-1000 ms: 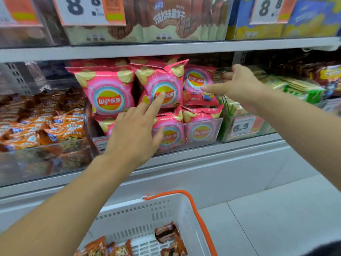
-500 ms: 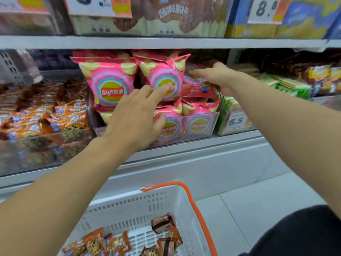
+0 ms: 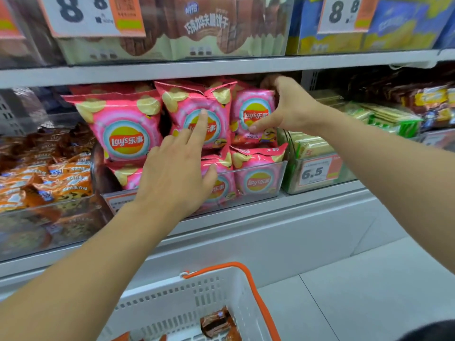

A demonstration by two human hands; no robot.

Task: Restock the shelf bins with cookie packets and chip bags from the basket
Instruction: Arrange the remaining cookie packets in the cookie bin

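The left hand (image 3: 177,175) is held spread and flat against the pink chip bags, with its index fingertip pressed on the middle chip bag (image 3: 197,112) in the upper row and its thumb laid across a lower bag behind the clear wall of the chip bin (image 3: 266,193). Nothing is pinched by it. The right hand (image 3: 288,107) is cupped around the right edge of the right chip bag (image 3: 253,114), just beside the left index finger: the fingers are curled over the bag's top right corner and the thumb is set against its lower front. A larger chip bag (image 3: 123,129) is seen upright to the left of the left hand. Further left of that hand, orange cookie packets (image 3: 59,178) are heaped in a neighbouring bin. To the right of the right hand, green packets (image 3: 384,119) are stacked behind a 6.5 price tag (image 3: 317,172). Below both forearms, the white basket (image 3: 172,306) with an orange handle (image 3: 256,301) is placed on the floor, and a brown packet (image 3: 216,323) is left lying in it.
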